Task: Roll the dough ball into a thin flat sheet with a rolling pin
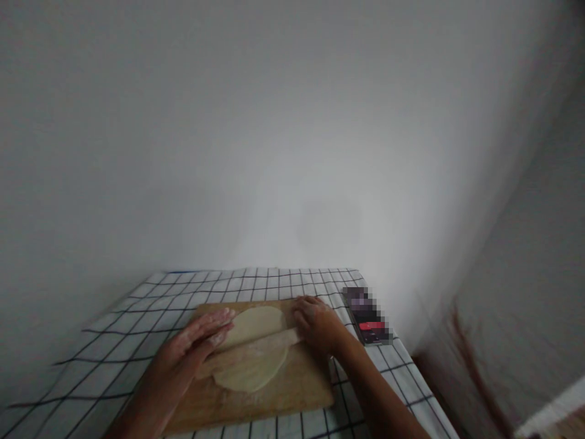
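On table [137, 305], centre: board [292, 390] bearing flattened dough [251, 373]. Across dough lay rolling pin [262, 346]. Both hands open: left hand [201, 338] at 9 o'clock, right hand [317, 323] at 3 o'clock, palms flat on pin ends, likely for even pressure. At 2 o'clock, beside board: phone [368, 317].

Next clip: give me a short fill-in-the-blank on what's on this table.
1. The left hand and right hand rest on a ____ lying across the flat dough.
2. The dough sits on a ____ cutting board.
3. A phone lies on the checked tablecloth, on the board's ____ side.
Missing words: rolling pin; wooden; right.
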Demonstrator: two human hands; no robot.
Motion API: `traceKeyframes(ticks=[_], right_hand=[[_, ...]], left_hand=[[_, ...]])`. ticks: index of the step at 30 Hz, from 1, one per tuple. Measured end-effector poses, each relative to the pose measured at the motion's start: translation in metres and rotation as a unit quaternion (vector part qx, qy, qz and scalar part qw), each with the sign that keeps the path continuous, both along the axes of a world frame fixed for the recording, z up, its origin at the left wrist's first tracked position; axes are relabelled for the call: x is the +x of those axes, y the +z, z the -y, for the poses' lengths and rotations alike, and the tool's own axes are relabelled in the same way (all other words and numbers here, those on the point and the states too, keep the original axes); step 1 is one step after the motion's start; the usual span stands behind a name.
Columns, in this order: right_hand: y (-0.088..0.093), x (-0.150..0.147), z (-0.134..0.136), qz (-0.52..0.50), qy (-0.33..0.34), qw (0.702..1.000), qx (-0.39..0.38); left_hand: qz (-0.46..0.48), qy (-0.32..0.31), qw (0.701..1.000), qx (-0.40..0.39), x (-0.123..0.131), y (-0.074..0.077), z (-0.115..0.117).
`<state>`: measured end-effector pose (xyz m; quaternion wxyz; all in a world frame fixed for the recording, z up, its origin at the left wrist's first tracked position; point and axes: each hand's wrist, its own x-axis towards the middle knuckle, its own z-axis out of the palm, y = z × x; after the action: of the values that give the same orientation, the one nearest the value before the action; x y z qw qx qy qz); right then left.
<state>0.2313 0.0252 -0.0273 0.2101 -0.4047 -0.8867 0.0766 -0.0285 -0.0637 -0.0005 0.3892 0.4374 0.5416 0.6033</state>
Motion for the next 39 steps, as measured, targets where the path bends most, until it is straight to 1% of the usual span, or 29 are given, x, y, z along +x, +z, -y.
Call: traceKeyframes(ticks=[2, 4, 7, 10, 13, 16, 19, 24, 27, 30, 34, 39], right_hand=[[-0.003, 0.000, -0.001, -0.018, -0.005, 1.000, -0.003], [-0.006, 0.001, -0.002, -0.032, -0.007, 0.999, -0.008], [-0.006, 0.002, -0.001, -0.042, -0.001, 0.999, -0.018], [-0.005, 0.002, 0.000, -0.044, -0.003, 0.999, -0.020], [-0.005, 0.002, 0.000, -0.048, -0.010, 0.999, -0.021], [-0.006, 0.002, -0.002, -0.036, -0.011, 0.999, -0.025], [-0.007, 0.002, -0.003, -0.023, -0.008, 0.999, -0.021], [-0.007, 0.002, -0.003, -0.041, -0.006, 0.999, -0.014], [-0.007, 0.001, -0.002, -0.035, -0.010, 0.999, -0.023], [-0.005, 0.002, -0.001, -0.041, -0.016, 0.999, -0.031], [-0.002, 0.002, 0.002, -0.046, -0.008, 0.999, -0.028], [-0.003, 0.001, 0.001, -0.041, 0.002, 0.999, -0.023]], left_hand=[[-0.003, 0.000, 1.000, -0.002, -0.013, -0.002, 0.002], [0.001, -0.005, 1.000, -0.009, -0.021, -0.008, 0.000], [0.015, -0.022, 1.000, -0.014, -0.025, -0.019, -0.003], [0.010, -0.029, 0.999, -0.012, -0.025, -0.025, -0.004], [0.003, -0.026, 1.000, -0.013, -0.025, -0.025, -0.003], [0.023, -0.017, 1.000, -0.008, -0.025, -0.025, -0.003], [0.044, -0.010, 0.999, -0.008, -0.026, -0.029, -0.006], [0.082, 0.013, 0.997, -0.007, -0.027, -0.035, -0.008], [0.137, 0.013, 0.990, -0.005, -0.025, -0.031, -0.006], [0.172, -0.015, 0.985, 0.011, -0.023, -0.025, -0.003], [0.150, -0.021, 0.988, 0.004, -0.023, -0.025, -0.004], [0.099, -0.001, 0.995, -0.012, -0.027, -0.030, -0.006]])
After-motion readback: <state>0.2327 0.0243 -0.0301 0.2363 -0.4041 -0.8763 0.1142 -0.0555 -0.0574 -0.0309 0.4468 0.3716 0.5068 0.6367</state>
